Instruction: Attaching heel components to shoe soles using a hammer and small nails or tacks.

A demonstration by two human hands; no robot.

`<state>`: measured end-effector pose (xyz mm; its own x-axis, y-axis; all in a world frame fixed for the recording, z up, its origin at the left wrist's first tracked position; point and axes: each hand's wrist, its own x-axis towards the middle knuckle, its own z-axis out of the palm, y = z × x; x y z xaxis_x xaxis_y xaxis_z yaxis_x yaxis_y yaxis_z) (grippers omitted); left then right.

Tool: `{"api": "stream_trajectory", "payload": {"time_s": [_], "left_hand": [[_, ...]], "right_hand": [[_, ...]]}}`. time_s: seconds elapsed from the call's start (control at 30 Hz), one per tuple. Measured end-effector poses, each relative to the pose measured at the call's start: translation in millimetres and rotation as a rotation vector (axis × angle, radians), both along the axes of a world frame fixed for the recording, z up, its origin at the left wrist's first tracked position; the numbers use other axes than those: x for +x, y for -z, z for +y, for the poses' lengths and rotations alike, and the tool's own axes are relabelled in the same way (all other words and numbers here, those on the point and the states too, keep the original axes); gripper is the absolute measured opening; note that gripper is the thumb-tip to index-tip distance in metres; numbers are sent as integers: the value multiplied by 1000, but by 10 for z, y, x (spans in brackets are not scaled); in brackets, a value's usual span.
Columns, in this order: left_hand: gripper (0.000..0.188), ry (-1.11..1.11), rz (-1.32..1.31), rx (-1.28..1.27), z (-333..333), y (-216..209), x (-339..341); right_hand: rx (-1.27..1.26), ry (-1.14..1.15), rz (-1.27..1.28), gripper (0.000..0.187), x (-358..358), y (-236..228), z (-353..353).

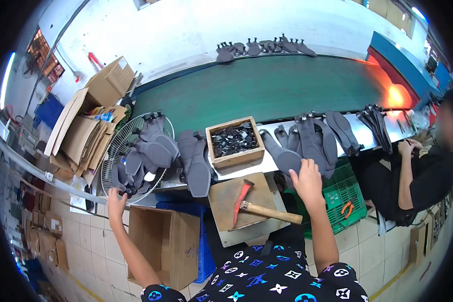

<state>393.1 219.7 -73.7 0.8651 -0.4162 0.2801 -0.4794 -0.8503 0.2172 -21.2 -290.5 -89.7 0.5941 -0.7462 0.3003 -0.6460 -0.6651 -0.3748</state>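
My right hand (308,180) is at the toe end of a grey shoe sole (283,157), closed on it with the thumb along its near edge. More grey soles with black straps (314,141) lie just beyond and to the right. Far to the left, my left hand (117,200) is at the near rim of a round wire basket (108,166) heaped with grey soles (156,148). Its fingers are bent around the end of a small dark piece there, partly hidden. A hammer (267,210) with a red head and wooden handle rests on a block (221,194) before me.
A wooden box (236,162) of small black parts stands by two soles (194,163). A green conveyor belt (256,83) runs behind, towards a glowing machine (395,75). Below are a cardboard box (183,246) and green crate (340,201). A co-worker (412,181) sits at right.
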Motion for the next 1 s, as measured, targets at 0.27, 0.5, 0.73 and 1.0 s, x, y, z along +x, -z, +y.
{"api": "stream_trajectory", "payload": {"time_s": [0.27, 0.5, 0.73, 1.0], "left_hand": [[33, -185, -269, -66, -859, -528, -1072], [44, 438, 557, -889, -2053, -665, -2439], [89, 806, 1521, -1424, -2878, -941, -2956], [83, 917, 1572, -1635, -2595, -1063, -3268]], "right_hand": [[7, -24, -75, 50, -65, 154, -235], [1022, -214, -979, 17, -189, -304, 83], [1396, -480, -875, 21, -639, -824, 972], [1559, -504, -919, 26, -846, -1058, 1139]]}}
